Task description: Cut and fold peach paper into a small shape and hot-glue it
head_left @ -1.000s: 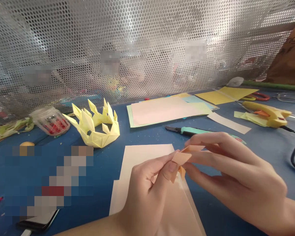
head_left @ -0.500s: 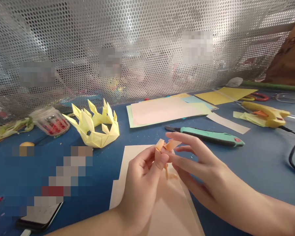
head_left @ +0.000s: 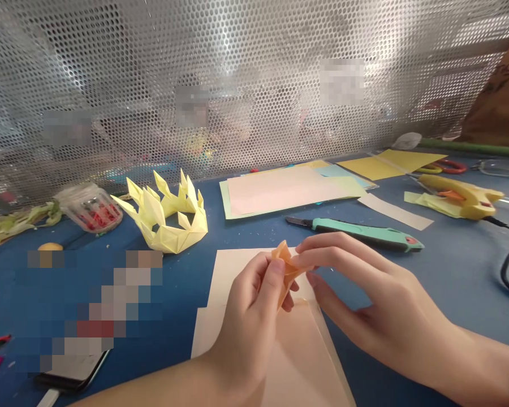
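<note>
Pinched between thumb and fingers of my left hand (head_left: 252,305) is a small folded orange paper piece (head_left: 287,265), with one pointed tip up and another part hanging down. My right hand (head_left: 365,294) reaches in from the right, its index and middle fingertips at the paper's right edge and its thumb apart below; the fingers are spread. Under both hands lie pale sheets of paper (head_left: 237,271), overlapping one another. Beyond the right hand rests a green utility knife (head_left: 365,230) with its dark blade to the left.
A yellow folded-paper crown (head_left: 178,237) stands left, beside a clear jar (head_left: 89,209) with red bits. Further back are stacked paper sheets (head_left: 275,192) and a paper strip (head_left: 394,211). A corded yellow glue gun (head_left: 477,198) lies right; a phone (head_left: 74,367) lies front left.
The orange paper has turned in my left fingers, its folds now closer together and upright. My right hand's fingers have shifted, the thumb drawing away from the paper.
</note>
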Tool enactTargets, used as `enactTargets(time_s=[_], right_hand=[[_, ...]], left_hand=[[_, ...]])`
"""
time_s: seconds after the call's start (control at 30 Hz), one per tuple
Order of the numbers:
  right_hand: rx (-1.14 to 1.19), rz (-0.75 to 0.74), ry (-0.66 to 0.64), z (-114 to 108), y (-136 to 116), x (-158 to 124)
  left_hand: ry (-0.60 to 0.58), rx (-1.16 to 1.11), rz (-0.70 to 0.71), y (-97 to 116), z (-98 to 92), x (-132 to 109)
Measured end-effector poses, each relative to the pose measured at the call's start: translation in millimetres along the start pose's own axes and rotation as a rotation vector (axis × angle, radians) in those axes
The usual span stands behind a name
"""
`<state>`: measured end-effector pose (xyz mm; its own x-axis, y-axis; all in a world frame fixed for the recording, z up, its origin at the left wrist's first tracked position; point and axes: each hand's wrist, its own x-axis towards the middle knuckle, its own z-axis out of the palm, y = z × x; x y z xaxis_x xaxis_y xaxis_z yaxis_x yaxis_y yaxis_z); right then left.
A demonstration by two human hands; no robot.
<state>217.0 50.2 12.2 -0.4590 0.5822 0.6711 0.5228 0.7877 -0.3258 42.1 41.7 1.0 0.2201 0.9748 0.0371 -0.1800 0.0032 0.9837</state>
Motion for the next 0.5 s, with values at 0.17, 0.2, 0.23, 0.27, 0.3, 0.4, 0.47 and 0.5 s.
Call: enactTargets(time_s=[0.17,0.2,0.23,0.27,0.3,0.4,0.47,0.5], right_hand=[[-0.033,-0.006,-0.016,0.2,2.9,0.2],[-0.04,-0.016,-0.019,0.4,3.4,0.1],[-0.044,-0.026,-0.022,0.6,3.9,0.0],[-0.043,-0.033,-0.025,0.8,4.4,0.0],[-0.038,-0.038,-0.03,0.8,4.8,0.2],[-0.016,-0.04,-0.044,0.5,5.6,1.3],[0.006,-0.045,-0.047,0.0,5.2,2.1],[0.017,-0.048,-0.045,-0.3,4.8,2.4]], left_hand=[[0.01,0.06,0.016,-0.9,-0.9,-1.0],[0.009,0.072,0.014,-1.4,-1.6,-0.7],[0.003,0.082,0.011,-1.9,-2.4,-0.2],[-0.007,0.09,0.009,-2.4,-3.3,0.4],[-0.017,0.096,0.007,-2.9,-4.2,1.1],[-0.021,0.115,-0.005,-3.9,-5.9,3.0],[-0.017,0.122,-0.003,-4.4,-6.0,3.7],[-0.016,0.12,0.0,-4.5,-5.7,3.8]])
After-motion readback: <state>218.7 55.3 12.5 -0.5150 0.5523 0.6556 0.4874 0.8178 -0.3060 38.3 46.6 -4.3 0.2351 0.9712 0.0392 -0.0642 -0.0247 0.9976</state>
